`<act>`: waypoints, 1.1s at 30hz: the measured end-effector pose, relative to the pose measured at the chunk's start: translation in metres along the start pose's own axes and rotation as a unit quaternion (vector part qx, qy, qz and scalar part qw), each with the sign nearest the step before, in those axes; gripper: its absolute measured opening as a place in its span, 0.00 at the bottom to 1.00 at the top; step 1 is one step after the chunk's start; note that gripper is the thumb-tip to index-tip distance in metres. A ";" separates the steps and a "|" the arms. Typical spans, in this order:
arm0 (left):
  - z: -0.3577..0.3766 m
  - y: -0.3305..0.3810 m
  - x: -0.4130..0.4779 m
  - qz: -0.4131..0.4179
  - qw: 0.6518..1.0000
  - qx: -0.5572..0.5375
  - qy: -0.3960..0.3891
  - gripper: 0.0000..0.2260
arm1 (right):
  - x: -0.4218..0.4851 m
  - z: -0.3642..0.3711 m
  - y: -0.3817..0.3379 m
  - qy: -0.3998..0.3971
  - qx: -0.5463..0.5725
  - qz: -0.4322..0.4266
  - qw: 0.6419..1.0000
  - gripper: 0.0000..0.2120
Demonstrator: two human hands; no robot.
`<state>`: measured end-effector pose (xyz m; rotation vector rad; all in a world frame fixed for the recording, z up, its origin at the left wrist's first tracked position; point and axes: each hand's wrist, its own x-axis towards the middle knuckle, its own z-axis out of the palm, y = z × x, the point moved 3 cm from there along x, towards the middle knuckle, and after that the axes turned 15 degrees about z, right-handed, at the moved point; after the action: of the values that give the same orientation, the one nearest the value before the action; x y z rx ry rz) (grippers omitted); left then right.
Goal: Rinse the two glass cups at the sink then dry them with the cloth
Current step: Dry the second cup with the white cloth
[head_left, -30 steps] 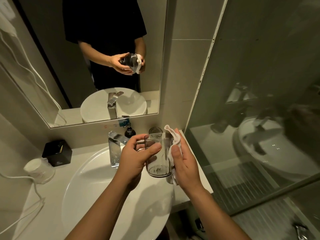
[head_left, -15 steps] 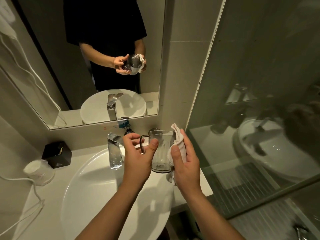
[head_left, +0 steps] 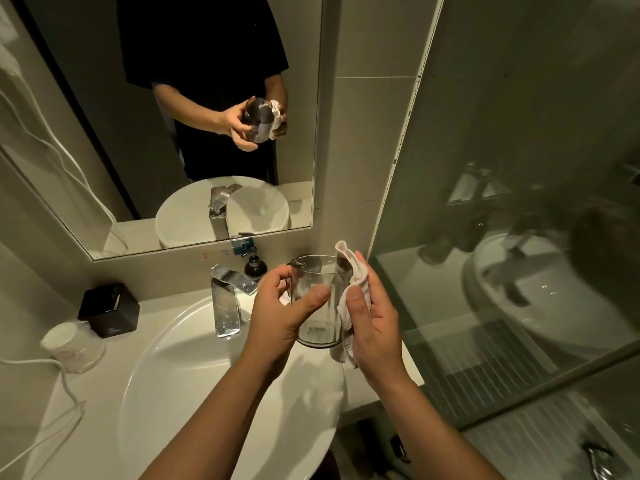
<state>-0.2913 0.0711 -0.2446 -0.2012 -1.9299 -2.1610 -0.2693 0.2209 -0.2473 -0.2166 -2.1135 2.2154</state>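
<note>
A clear glass cup (head_left: 320, 317) with a handle is held upright above the right side of the white sink (head_left: 194, 386). My left hand (head_left: 280, 313) grips it from the left, thumb across its front. My right hand (head_left: 374, 320) presses a white cloth (head_left: 349, 299) against the cup's right side. Behind the held cup the dark rim of a second glass cup (head_left: 304, 260) shows on the counter, mostly hidden.
A chrome tap (head_left: 227, 299) stands at the sink's back, a dark soap bottle (head_left: 254, 266) behind it. A black box (head_left: 109, 310) and an upturned paper cup (head_left: 71, 346) sit at left with a white cable (head_left: 65, 375). A glass shower wall (head_left: 502, 237) closes the right.
Both hands have kept hold of the cup and cloth. The cup has been turned a little in my left hand and sits slightly lower and nearer than half a second ago.
</note>
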 end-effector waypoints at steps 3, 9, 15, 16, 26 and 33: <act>-0.002 0.004 0.007 0.014 0.997 0.069 -0.015 0.31 | -0.001 0.000 -0.003 0.012 0.003 -0.012 1.000 0.24; 0.001 0.007 0.004 0.030 0.998 0.042 -0.018 0.16 | 0.003 -0.002 -0.004 0.017 -0.012 -0.020 1.000 0.27; 0.009 0.007 -0.001 -0.007 0.999 -0.001 -0.036 0.29 | 0.003 0.003 0.003 -0.007 -0.018 0.019 1.000 0.26; 0.009 0.007 -0.002 -0.010 0.999 -0.009 -0.042 0.29 | 0.002 0.004 0.004 -0.010 -0.016 0.028 0.999 0.26; 0.001 0.006 0.005 0.008 0.994 0.099 -0.044 0.34 | 0.012 -0.002 0.007 0.000 -0.045 0.048 0.998 0.25; 0.003 0.004 0.005 -0.019 0.996 0.081 -0.020 0.33 | 0.017 -0.002 0.010 0.004 -0.096 0.050 0.994 0.25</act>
<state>-0.2956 0.0731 -0.2395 -0.1826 -2.1356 -2.0246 -0.2854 0.2245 -0.2586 -0.3490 -2.3602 2.0565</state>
